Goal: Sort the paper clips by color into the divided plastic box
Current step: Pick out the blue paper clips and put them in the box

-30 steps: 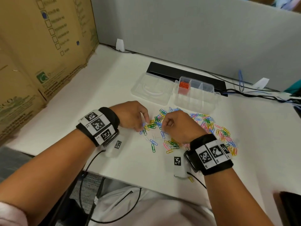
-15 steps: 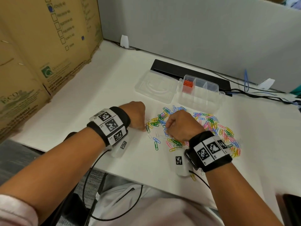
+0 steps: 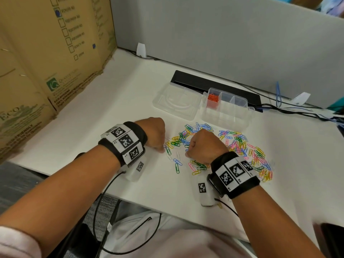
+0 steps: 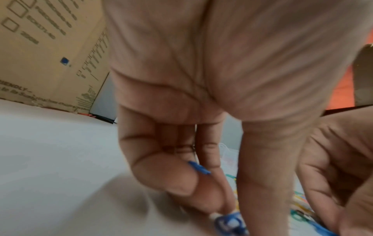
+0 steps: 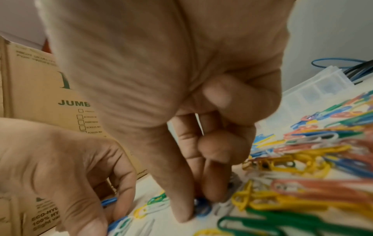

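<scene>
Several coloured paper clips (image 3: 239,144) lie in a loose pile on the white desk (image 3: 111,131). The clear divided box (image 3: 226,116) stands behind the pile, with orange clips (image 3: 212,99) in its back left compartment. My left hand (image 3: 161,150) is at the pile's left edge, fingertips down. In the left wrist view my left hand (image 4: 228,214) holds blue clips (image 4: 199,169) in its curled fingers. My right hand (image 3: 187,155) is beside it. Its thumb and forefinger pinch a blue clip (image 5: 201,207) on the desk.
The box's clear lid (image 3: 176,102) lies open to its left. A black bar (image 3: 214,84) and cables (image 3: 297,110) run behind the box. A cardboard box (image 3: 46,62) walls the left side and a grey partition (image 3: 223,38) the back. The desk's front edge is near my wrists.
Both hands stay at the pile's left edge. The left hand has turned its fingertips down onto the desk. The right hand has drawn slightly toward me.
</scene>
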